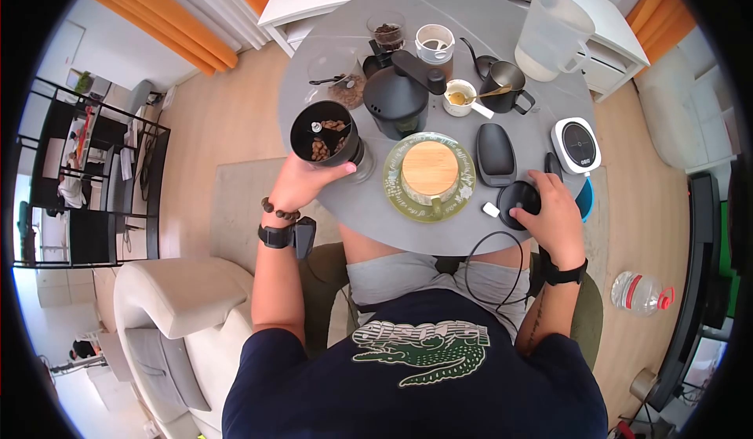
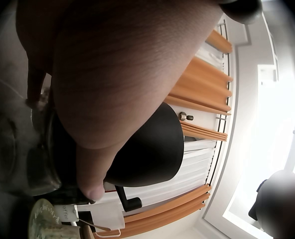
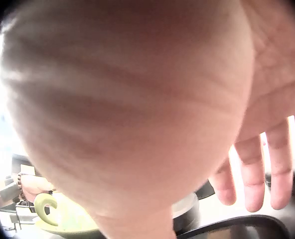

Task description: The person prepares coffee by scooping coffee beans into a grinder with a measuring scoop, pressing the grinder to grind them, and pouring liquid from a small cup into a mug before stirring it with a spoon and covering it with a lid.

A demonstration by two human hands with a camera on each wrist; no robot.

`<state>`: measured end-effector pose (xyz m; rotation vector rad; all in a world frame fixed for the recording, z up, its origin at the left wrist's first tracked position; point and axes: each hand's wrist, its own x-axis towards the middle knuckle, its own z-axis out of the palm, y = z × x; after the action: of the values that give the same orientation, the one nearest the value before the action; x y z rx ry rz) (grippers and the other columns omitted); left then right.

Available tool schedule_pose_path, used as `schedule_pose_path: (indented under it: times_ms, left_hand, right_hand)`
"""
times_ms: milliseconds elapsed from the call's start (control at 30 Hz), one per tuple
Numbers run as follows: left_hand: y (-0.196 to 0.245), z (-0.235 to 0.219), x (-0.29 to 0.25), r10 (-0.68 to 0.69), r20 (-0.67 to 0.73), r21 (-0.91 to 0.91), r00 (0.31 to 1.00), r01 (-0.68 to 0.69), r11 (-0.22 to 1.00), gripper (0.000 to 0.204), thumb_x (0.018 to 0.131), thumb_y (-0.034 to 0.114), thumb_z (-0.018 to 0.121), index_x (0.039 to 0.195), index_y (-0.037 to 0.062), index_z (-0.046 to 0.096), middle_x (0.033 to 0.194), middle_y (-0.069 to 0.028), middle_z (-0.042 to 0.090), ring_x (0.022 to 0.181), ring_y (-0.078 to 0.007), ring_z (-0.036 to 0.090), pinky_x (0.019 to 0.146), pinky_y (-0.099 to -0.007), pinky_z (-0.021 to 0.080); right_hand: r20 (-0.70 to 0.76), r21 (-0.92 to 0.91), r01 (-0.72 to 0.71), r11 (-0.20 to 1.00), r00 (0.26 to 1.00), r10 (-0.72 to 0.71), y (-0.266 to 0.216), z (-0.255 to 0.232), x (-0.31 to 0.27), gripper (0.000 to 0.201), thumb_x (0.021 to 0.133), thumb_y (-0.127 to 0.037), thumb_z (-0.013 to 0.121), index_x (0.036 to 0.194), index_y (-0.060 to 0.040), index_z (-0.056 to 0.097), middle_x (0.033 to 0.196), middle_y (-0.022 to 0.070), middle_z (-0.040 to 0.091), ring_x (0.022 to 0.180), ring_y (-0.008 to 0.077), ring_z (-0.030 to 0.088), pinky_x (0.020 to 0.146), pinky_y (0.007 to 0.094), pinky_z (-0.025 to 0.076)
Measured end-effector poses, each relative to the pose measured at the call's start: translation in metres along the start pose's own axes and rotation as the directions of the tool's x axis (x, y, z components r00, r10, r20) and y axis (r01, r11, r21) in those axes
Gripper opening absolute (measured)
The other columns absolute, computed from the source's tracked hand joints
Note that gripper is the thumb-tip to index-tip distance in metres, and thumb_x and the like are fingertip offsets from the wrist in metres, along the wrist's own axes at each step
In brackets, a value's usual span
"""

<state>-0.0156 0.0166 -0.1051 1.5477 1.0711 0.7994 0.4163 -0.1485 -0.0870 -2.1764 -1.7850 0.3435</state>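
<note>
In the head view my left hand (image 1: 307,182) grips a coffee grinder by its clear lower body, thumb along the side. Brown coffee beans (image 1: 320,150) lie in its black open hopper (image 1: 351,143). The left wrist view shows the hopper's dark side (image 2: 152,149) beyond my thumb. At the table's right front my right hand (image 1: 558,218) is over a round black lid (image 1: 514,197), thumb and forefinger at its rim. Its other fingers (image 3: 253,174) hang straight and spread in the right wrist view. A small white piece (image 1: 490,209) sits beside the lid.
Between the hands a wooden-lidded cup (image 1: 430,168) stands on a green plate (image 1: 396,204). Behind are a black crank-topped device (image 1: 392,102), a white cup (image 1: 459,98), a dark metal jug (image 1: 506,82) and a clear pitcher (image 1: 553,35). A black oblong tray (image 1: 496,153) and white scale (image 1: 576,145) stand right.
</note>
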Motion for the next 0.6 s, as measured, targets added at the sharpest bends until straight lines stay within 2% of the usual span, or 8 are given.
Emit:
schedule_pose_path:
  times_ms: [233,367,467,533,567,600]
  left_hand:
    - [0.001,0.001,0.000,0.038,-0.002,0.023,0.999,-0.038,0.999,0.069,0.090,0.009,0.098,0.151,0.0020,0.066,0.143,-0.0035,0.076,0.130,-0.0130,0.068,0.116,-0.0351,0.055]
    - [0.001,0.001,0.000,0.048,0.003,0.022,0.999,-0.048,0.999,0.069,0.090,0.009,0.099,0.151,0.0022,0.066,0.143,-0.0038,0.076,0.130,-0.0129,0.068,0.115,-0.0353,0.055]
    - [0.002,0.001,0.000,0.051,-0.004,0.012,0.999,-0.051,0.999,0.069,0.090,0.009,0.099,0.151,0.0024,0.067,0.143,-0.0038,0.077,0.129,-0.0129,0.068,0.115,-0.0355,0.055]
    - [0.004,0.002,-0.001,0.031,-0.006,0.021,0.999,-0.031,0.999,0.068,0.090,0.009,0.099,0.150,0.0025,0.067,0.143,-0.0036,0.077,0.129,-0.0131,0.068,0.115,-0.0354,0.056]
    - [0.005,0.001,-0.001,0.032,-0.011,0.021,0.999,-0.032,0.999,0.068,0.090,0.009,0.099,0.150,0.0025,0.067,0.143,-0.0036,0.077,0.129,-0.0131,0.068,0.115,-0.0354,0.056]
    - [0.005,0.001,-0.002,0.021,-0.003,0.015,1.000,-0.021,1.000,0.068,0.090,0.009,0.099,0.150,0.0026,0.067,0.142,-0.0036,0.077,0.129,-0.0132,0.068,0.115,-0.0354,0.055]
  right_hand:
    - [0.059,-0.004,0.057,0.998,0.997,-0.056,-0.005,0.000,-0.006,0.089,0.066,-0.021,0.104,0.146,-0.0033,0.069,0.134,0.0148,0.072,0.122,0.0379,0.069,0.105,0.0486,0.058]
    - [0.040,-0.036,0.081,0.996,0.996,-0.079,-0.002,0.005,-0.006,0.086,0.066,-0.021,0.104,0.143,-0.0014,0.070,0.132,0.0147,0.071,0.121,0.0379,0.069,0.104,0.0495,0.058]
    - [0.090,-0.058,0.048,0.997,0.995,-0.043,-0.003,0.003,-0.004,0.077,0.067,-0.020,0.104,0.134,-0.0022,0.072,0.133,0.0160,0.069,0.122,0.0391,0.068,0.102,0.0498,0.058]
    - [0.037,0.005,0.004,1.000,0.999,-0.004,-0.005,0.000,-0.005,0.061,0.073,-0.018,0.101,0.123,-0.0021,0.072,0.124,0.0182,0.072,0.114,0.0414,0.071,0.098,0.0502,0.058]
    - [0.037,0.004,0.010,1.000,0.999,-0.010,-0.003,0.000,-0.005,0.061,0.073,-0.018,0.101,0.123,-0.0021,0.072,0.124,0.0182,0.072,0.114,0.0414,0.071,0.098,0.0502,0.058]
    - [0.042,0.074,-0.018,0.997,0.999,0.015,0.001,0.000,-0.004,0.053,0.077,-0.017,0.099,0.119,-0.0023,0.071,0.114,0.0183,0.073,0.107,0.0438,0.072,0.094,0.0510,0.058]
